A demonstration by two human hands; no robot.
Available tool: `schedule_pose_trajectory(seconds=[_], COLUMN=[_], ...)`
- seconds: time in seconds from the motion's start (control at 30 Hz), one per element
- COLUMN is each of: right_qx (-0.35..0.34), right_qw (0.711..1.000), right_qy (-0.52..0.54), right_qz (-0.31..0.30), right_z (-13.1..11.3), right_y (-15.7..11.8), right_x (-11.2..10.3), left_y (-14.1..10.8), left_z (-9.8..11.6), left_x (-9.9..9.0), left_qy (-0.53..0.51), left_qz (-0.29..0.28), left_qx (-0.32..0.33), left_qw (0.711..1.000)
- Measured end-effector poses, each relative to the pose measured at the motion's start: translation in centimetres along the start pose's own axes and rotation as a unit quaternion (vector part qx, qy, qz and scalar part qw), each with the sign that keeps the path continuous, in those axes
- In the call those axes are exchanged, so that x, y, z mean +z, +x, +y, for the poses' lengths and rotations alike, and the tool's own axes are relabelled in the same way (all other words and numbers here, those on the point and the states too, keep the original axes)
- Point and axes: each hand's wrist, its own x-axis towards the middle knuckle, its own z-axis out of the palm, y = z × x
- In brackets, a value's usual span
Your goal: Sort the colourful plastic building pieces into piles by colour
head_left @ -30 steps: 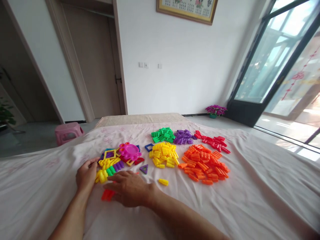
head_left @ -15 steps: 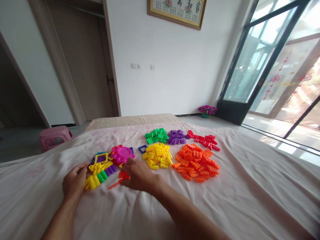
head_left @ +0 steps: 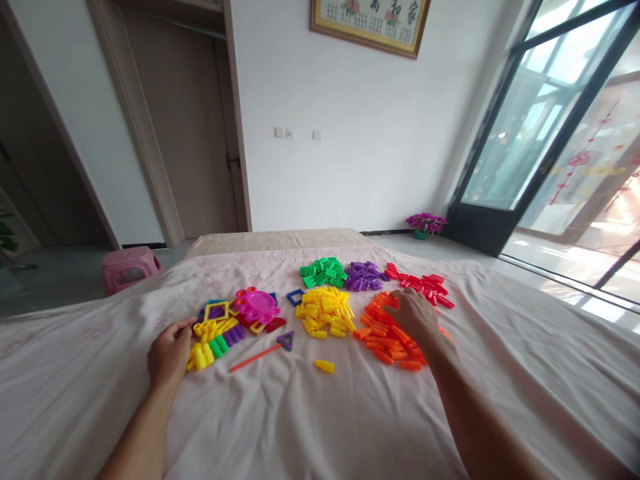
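Note:
My left hand (head_left: 170,350) rests at the left edge of a mixed group of plastic pieces, its fingers curled; what they hold, if anything, is hidden. That group has yellow pieces (head_left: 204,357), green pieces (head_left: 219,345), purple pieces (head_left: 234,335), a yellow square frame (head_left: 217,311) and a pink round piece with knobs (head_left: 259,306). My right hand (head_left: 414,313) reaches over the pile of orange tube-like pieces (head_left: 383,328), thumb and fingers apart, partly covering it. Between the hands lie a thin red stick (head_left: 255,359), a purple triangle frame (head_left: 286,341) and a single yellow piece (head_left: 325,367).
Behind are sorted piles of yellow (head_left: 325,310), green (head_left: 323,272), purple (head_left: 363,276) and red pieces (head_left: 425,287). A blue square frame (head_left: 295,297) sits beside the yellow pile. A wrinkled cloth (head_left: 240,427) covers the table. A pink stool (head_left: 131,267) stands at the far left.
My right hand has moved right, from beside the mixed group to the orange pile. The purple triangle and lone yellow piece now show. My left hand stays by the group; the view has shifted slightly.

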Motion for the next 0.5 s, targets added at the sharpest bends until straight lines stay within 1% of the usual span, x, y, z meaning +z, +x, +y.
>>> schedule_pose_trajectory(seconds=[0.07,0.13,0.2,0.3,0.4,0.5], right_qx=[0.008,-0.029,-0.100,-0.225,-0.324,-0.392], right_qw=[1.000,0.997,0.985,0.945,0.900,0.863], right_qy=[0.004,0.056,0.139,0.236,0.278,0.295], right_qz=[0.028,0.035,0.016,-0.039,-0.088,-0.118], right_z=[0.3,-1.2,-4.3,-10.4,-16.1,-20.7], right_y=[-0.2,-0.6,-1.5,-3.5,-5.8,-7.6], right_x=[0.0,-0.1,-0.1,0.0,0.5,1.1], left_y=[-0.2,-0.3,-0.4,-0.4,-0.3,-0.1], left_z=[0.4,0.7,0.7,0.5,0.2,0.0], left_x=[-0.2,-0.2,0.0,0.1,0.3,0.4], left_qy=[-0.010,-0.028,-0.053,-0.080,-0.090,-0.102], left_qz=[-0.015,-0.018,-0.012,-0.003,0.001,0.009], left_qx=[-0.026,-0.038,-0.042,-0.040,-0.034,-0.024], left_qw=[0.999,0.999,0.998,0.996,0.995,0.994])
